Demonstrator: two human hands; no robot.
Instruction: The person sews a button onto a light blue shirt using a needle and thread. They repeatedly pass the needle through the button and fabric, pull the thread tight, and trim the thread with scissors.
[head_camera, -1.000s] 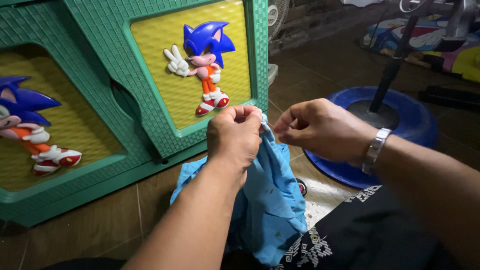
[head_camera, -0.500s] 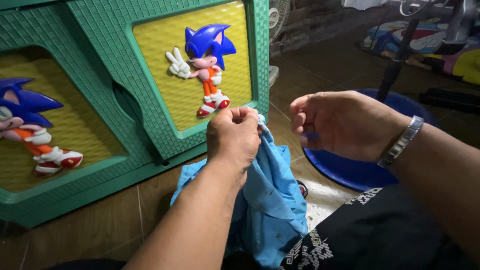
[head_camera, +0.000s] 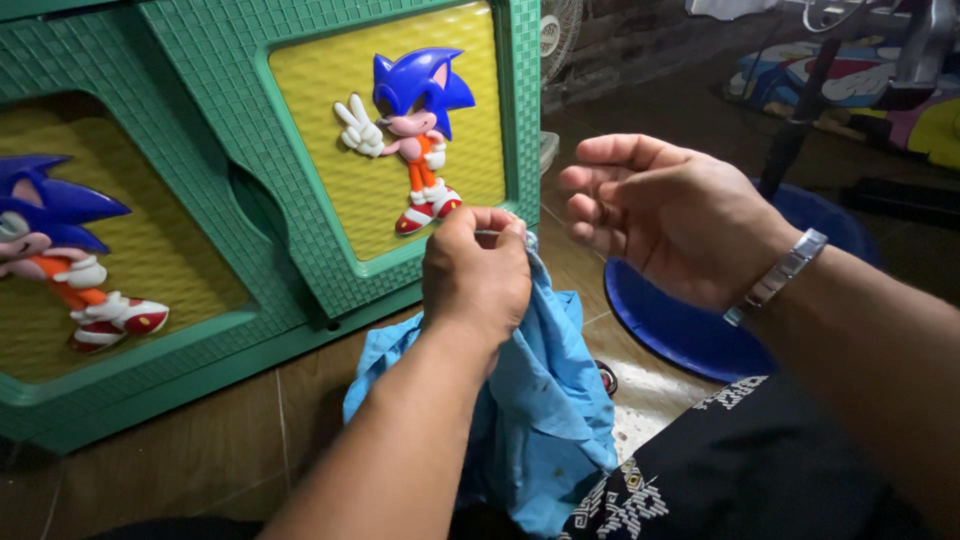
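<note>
My left hand (head_camera: 475, 275) is clenched on the top edge of a light blue cloth (head_camera: 550, 390), holding it up in front of me. The cloth hangs down to the tiled floor and has a few small dark spots. My right hand (head_camera: 670, 215) hovers to the right of the left hand and a little higher, apart from the cloth. Its fingers are half curled with the palm facing left. Nothing shows between them, and anything thin there is too small to tell. A metal bracelet (head_camera: 775, 278) sits on my right wrist.
A green plastic cabinet (head_camera: 200, 100) with yellow panels and blue cartoon figures stands close at the left. A blue round fan base (head_camera: 670, 330) with a dark pole (head_camera: 800, 100) is behind my right hand. Black patterned fabric (head_camera: 740, 460) covers my lap. A colourful mat (head_camera: 860, 80) lies far right.
My right hand has drawn away from the cloth's top edge, moving up and to the right, and its fingers have loosened. My left hand keeps its grip in nearly the same place.
</note>
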